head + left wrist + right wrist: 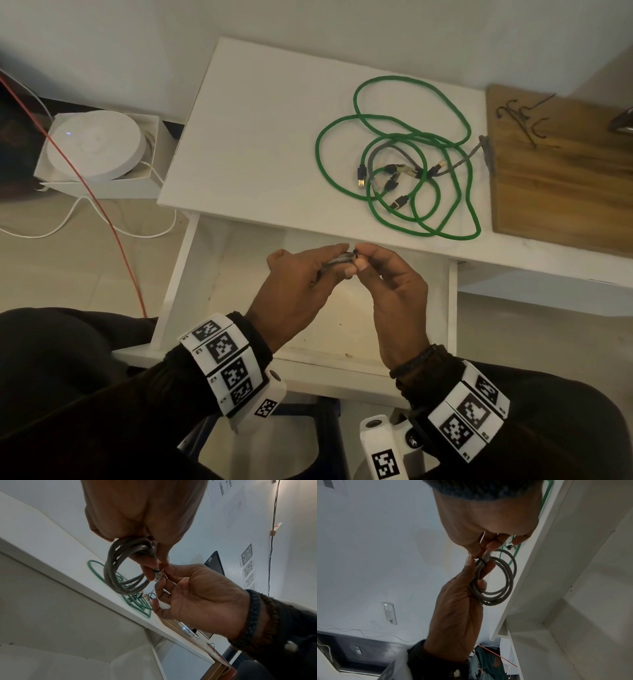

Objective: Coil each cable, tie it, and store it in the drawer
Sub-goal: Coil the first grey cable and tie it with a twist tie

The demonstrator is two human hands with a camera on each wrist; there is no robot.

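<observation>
A grey cable coil (123, 572) hangs in small loops from my left hand (329, 263), which grips it at one side above the open white drawer (219, 274). A thin black tie (482, 561) rings the bunched strands and a connector. My right hand (363, 257) pinches that tie with thumb and fingertips, touching the left hand's fingers. On the white tabletop, loose green cables (394, 154) lie tangled with another grey cable (404, 150). Spare black ties (524, 116) lie on the wooden board.
The wooden board (561, 178) sits at the table's right end with a metal object (621, 120) at its far edge. On the floor to the left stands a white round device in a box (96, 144), crossed by a red cord (102, 205) and white wires.
</observation>
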